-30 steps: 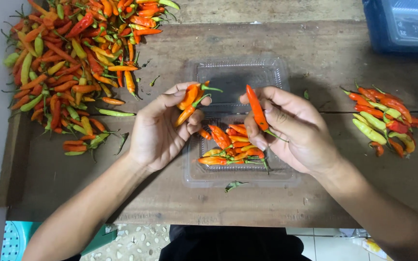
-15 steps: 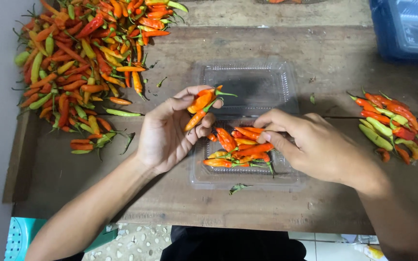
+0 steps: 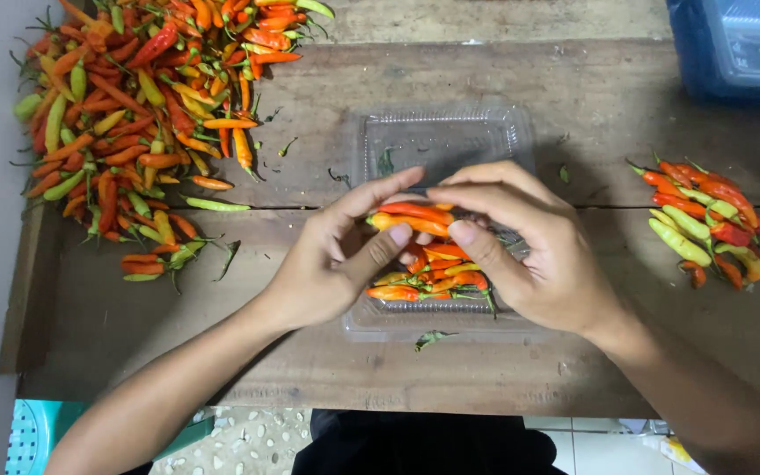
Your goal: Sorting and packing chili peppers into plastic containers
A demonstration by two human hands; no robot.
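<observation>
Two hands, left hand (image 3: 332, 264) and right hand (image 3: 534, 255), have closed together since a second ago, fingers now jointly pinching a few orange chillies (image 3: 415, 218) over the clear tray (image 3: 442, 141), chilli heaps lying at ten and three o'clock.

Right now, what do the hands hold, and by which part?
Both hands, left and right, pinch orange chillies between fingertips over the tray; which part cannot be told.

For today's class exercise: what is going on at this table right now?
A person's left hand and right hand together hold a few orange chillies over a clear plastic tray that has more chillies in it. A large pile of chillies lies at the left, a smaller pile at the right.
</observation>
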